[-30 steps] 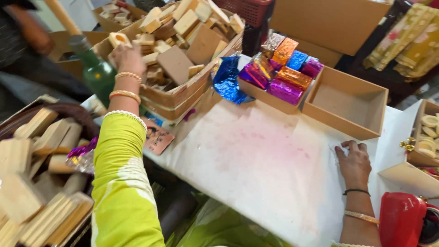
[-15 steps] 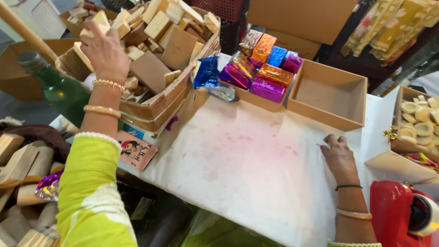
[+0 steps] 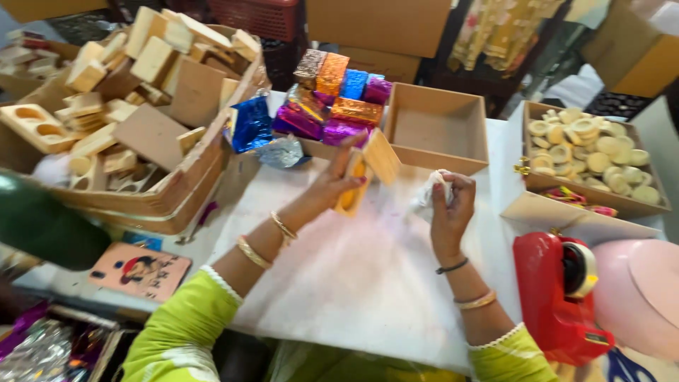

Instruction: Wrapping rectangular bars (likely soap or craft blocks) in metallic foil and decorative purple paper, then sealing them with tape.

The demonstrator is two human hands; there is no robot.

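1. The pale wooden tray piece (image 3: 368,170) in the left hand (image 3: 332,187) looks matt and unfinished.
2. The crumpled white cloth (image 3: 428,194) in the right hand (image 3: 453,209) looks soft and dull.
3. At 12 o'clock, the coloured foil-wrapped blocks (image 3: 339,99) shine, crinkled and metallic.
4. The open brown cardboard box (image 3: 435,131) is matt.
5. At 4 o'clock, the red plastic tape dispenser (image 3: 559,293) is glossy and smooth.
6. The white bench (image 3: 339,276) looks matt, faintly stained pink.

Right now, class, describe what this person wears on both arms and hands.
Both arms have lime-green sleeves with white scalloped cuffs, pushed up the forearm. The left hand has two gold bangles at its wrist. The right hand has a thin black band, with a gold bangle further up. No gloves or rings visible.
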